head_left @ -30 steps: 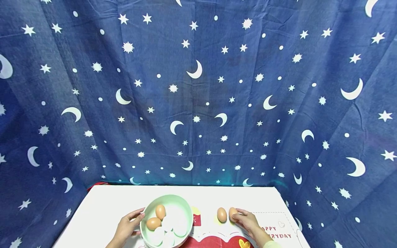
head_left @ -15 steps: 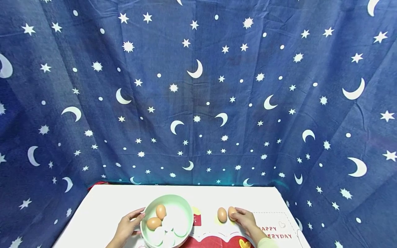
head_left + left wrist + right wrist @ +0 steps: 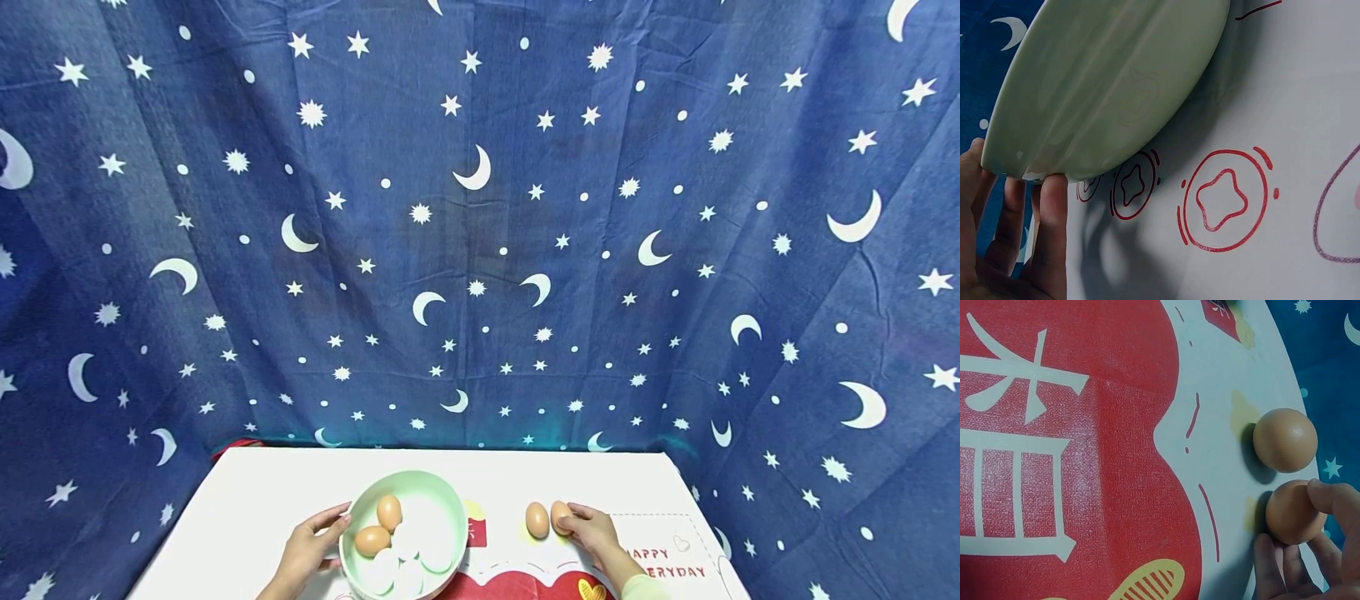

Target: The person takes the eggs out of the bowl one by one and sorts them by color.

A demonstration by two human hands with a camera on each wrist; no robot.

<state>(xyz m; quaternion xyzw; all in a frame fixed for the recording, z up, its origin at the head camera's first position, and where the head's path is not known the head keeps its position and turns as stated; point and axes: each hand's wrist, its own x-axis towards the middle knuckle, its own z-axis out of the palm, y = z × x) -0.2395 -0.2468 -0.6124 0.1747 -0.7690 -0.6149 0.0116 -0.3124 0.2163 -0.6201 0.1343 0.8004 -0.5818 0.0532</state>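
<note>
My left hand (image 3: 307,546) rests its spread fingertips against the outside of a pale green bowl (image 3: 455,508). Seen from the left wrist, the fingers (image 3: 1054,215) meet the bowl's smooth wall (image 3: 1110,94) near its rim. Inside the bowl lie two brown eggs (image 3: 388,512) and several white, egg-shaped pieces (image 3: 407,542), washed out by bright light. To the right, my right hand (image 3: 596,533) holds a brown egg (image 3: 1294,512) upright at the table, thumb on one side and fingers on the other. Another brown egg (image 3: 1286,440) stands right beside it, untouched.
A white tablecloth (image 3: 292,475) with red prints covers the table. A large red printed patch (image 3: 1054,425) lies in front of the eggs. Behind the table's far edge hangs a blue curtain (image 3: 480,333) with moons and stars.
My right hand has shifted its egg slightly left, closer to the other brown egg, and then stays still. The left hand and bowl keep their place.
</note>
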